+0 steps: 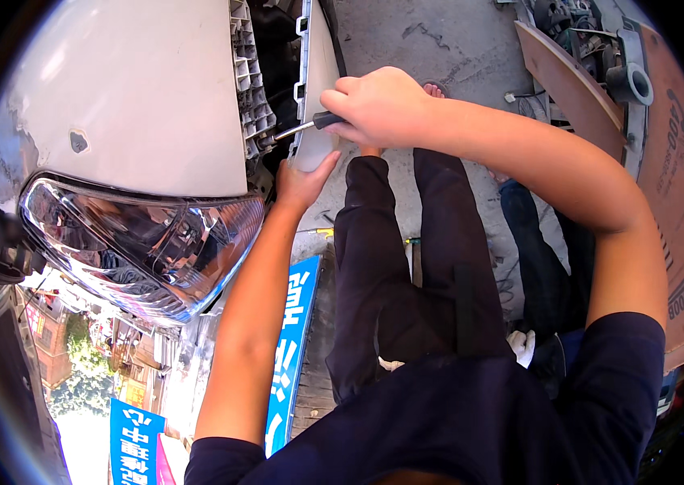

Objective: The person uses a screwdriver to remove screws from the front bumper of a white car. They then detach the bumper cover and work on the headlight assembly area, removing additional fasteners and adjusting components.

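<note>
From where I stand, the screwdriver (297,129) is at the dark gap beside the car's headlamp, its metal shaft slanting down toward the lower end of a ribbed plastic bracket (252,85). Whether the tip is actually seated there is too small to tell. The right hand (378,107) is closed around its black handle, fingers curled in. The left hand (300,184) is partly closed at the lower end of a pale bumper cover (322,69), thumb along the outer face; its other fingers are hidden, so I can't say how far they wrap round. The cover stands apart from the bracket, a row of slotted tabs along its inner edge.

I'd keep the shaft in line with whatever it bears on, use small, measured pressure, and let the left hand steady the cover so those tabs aren't twisted. A slip could scratch the headlamp (148,242) just below or the pale body panel (148,89), and the left fingers are best kept out of the tip's path.

Further out, concrete floor (407,48) shows beyond, and a large cardboard sheet (673,186) stands at the far right.
</note>
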Tool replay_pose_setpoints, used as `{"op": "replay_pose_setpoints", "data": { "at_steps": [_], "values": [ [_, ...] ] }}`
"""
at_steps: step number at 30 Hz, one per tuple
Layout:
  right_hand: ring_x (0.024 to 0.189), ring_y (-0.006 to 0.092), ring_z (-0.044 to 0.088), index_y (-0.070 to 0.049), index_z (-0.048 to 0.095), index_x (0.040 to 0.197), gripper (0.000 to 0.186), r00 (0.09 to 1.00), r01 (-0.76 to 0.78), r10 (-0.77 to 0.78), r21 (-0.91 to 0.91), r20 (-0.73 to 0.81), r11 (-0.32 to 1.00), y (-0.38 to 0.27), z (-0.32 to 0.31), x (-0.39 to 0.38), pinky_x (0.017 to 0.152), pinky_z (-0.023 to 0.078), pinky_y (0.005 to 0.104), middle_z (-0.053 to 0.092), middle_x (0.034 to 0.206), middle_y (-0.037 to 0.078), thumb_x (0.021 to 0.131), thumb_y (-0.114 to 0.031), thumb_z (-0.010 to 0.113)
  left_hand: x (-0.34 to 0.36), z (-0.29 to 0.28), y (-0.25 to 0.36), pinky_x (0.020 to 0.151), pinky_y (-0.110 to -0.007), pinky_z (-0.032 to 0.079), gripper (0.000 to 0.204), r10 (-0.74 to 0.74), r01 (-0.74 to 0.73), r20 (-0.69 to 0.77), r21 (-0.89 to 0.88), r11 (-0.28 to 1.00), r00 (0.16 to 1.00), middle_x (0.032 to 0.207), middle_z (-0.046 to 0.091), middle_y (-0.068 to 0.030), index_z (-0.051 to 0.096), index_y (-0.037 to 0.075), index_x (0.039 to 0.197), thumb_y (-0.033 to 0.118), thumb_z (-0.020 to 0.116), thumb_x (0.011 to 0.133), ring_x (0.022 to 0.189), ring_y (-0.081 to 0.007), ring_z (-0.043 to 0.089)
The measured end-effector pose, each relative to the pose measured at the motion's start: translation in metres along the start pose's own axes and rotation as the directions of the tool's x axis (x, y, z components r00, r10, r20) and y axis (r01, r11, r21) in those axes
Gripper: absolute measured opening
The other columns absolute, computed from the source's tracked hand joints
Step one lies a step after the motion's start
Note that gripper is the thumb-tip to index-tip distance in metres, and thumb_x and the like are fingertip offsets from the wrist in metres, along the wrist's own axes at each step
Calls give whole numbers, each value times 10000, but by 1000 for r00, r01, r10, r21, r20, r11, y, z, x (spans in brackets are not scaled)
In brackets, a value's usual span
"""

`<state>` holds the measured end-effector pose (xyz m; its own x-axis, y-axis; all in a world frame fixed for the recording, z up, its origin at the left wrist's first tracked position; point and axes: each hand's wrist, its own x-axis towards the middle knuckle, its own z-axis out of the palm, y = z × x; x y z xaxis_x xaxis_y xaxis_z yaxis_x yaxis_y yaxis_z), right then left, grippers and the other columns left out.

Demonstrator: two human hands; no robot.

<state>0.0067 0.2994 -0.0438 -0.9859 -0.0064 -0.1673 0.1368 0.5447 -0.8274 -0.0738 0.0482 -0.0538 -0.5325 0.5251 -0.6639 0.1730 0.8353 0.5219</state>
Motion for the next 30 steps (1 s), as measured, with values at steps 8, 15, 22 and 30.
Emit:
{"op": "replay_pose_setpoints", "data": {
  "at_steps": [8, 15, 22, 30],
  "values": [
    [655, 283, 672, -35, 653, 928, 428, 794, -534, 216, 482, 568, 695, 5, 1, 11, 607, 529, 427, 632, 731, 125, 939, -459, 593, -3, 1, -2, 716, -404, 546, 476, -49, 50, 30, -8, 999, 998, 830, 737, -164, 735, 16, 941, 460, 780, 775, 817, -308, 734],
    [685, 208, 634, -55, 621, 824, 387, 977, 163, -168, -47, -135, 986, 8, 5, 4, 573, 491, 347, 574, 671, 82, 908, -431, 652, -2, 0, 1, 724, -399, 548, 475, -53, 53, 18, -3, 999, 998, 839, 740, -156, 739, 27, 946, 465, 785, 769, 817, -297, 736],
    [650, 153, 565, -70, 616, 844, 309, 812, -519, 210, 510, 544, 686, 7, -5, 20, 536, 450, 333, 571, 749, 40, 890, -364, 699, -5, 1, 1, 725, -399, 551, 461, -35, 35, 10, 15, 999, 999, 846, 741, -152, 739, 33, 947, 458, 783, 776, 822, -305, 733],
    [746, 199, 626, -57, 578, 800, 310, 987, 92, -102, -82, -127, 992, -4, 13, -3, 600, 486, 343, 574, 740, 48, 852, -323, 730, -2, -2, 11, 750, -386, 552, 433, -14, 14, 15, -14, 1000, 1000, 909, 744, -149, 720, 20, 995, 397, 789, 792, 868, -284, 733]
  ]
}}
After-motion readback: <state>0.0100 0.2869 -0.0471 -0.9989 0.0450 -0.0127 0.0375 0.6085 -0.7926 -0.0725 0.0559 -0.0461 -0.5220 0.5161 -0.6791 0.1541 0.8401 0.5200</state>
